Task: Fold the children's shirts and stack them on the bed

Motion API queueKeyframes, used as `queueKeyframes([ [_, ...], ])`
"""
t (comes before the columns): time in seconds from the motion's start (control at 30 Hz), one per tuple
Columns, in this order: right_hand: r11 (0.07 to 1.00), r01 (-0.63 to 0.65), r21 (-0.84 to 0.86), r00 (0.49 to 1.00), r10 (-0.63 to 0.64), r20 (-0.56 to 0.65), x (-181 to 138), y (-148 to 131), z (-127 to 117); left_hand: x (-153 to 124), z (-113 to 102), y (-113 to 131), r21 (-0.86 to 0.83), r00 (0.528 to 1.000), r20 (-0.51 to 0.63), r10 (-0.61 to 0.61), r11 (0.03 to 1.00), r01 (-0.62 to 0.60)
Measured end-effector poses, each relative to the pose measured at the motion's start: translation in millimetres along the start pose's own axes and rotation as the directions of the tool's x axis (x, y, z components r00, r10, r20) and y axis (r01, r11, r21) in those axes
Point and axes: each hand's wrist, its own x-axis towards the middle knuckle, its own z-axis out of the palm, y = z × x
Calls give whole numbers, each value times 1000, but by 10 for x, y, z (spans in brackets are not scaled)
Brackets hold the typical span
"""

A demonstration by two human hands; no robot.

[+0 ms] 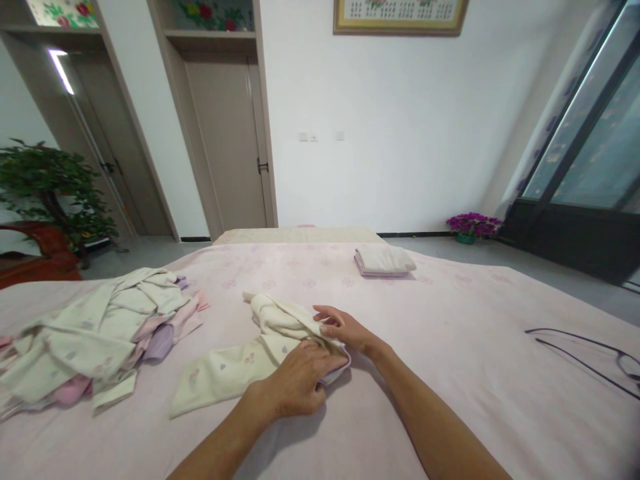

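A cream child's garment (225, 370) with small printed hearts lies bunched in front of me. One long flat section stretches to the left, and the rest is crumpled near my hands. My left hand (303, 377) has its fingers curled over the garment's near end, beside a lilac edge. Across from it, my right hand (347, 329) holds a fold of the same cloth between thumb and fingers, with the index finger stretched out. The cloth under both palms is hidden.
A loose heap of cream, pink and lilac clothes (115, 320) lies on the left of the pale pink bedspread (450, 373). A neat folded stack (384, 261) sits towards the far edge. Eyeglasses (600, 347) rest at the right.
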Motion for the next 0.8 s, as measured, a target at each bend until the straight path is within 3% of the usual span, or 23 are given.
queueKeyframes([
  [0.13,975,-54,-214,998,48,-31,50,21,49,7,-18,34,14,999,20,32,999,-32],
  [0.2,982,-54,-183,998,46,-51,65,22,82,10,-46,35,18,999,29,38,999,-39],
  [0.3,996,-40,84,983,54,-176,66,20,81,1,-120,11,-26,999,48,18,1000,-16],
  [0.4,907,72,415,891,129,-436,34,10,-48,-32,-225,-63,-132,996,73,-45,990,55],
  [0.47,825,161,542,835,178,-520,-12,4,-185,-67,-299,-147,-181,994,64,-86,979,96],
  [0.53,803,155,576,826,215,-522,-69,12,-309,-108,-355,-253,-192,993,50,-106,975,114],
  [0.7,886,-83,456,838,309,-449,-139,101,-384,-211,-364,-491,-172,973,112,-201,961,218],
  [0.8,866,-68,495,859,303,-413,-121,136,-349,-257,-349,-557,-152,956,108,-274,945,288],
])
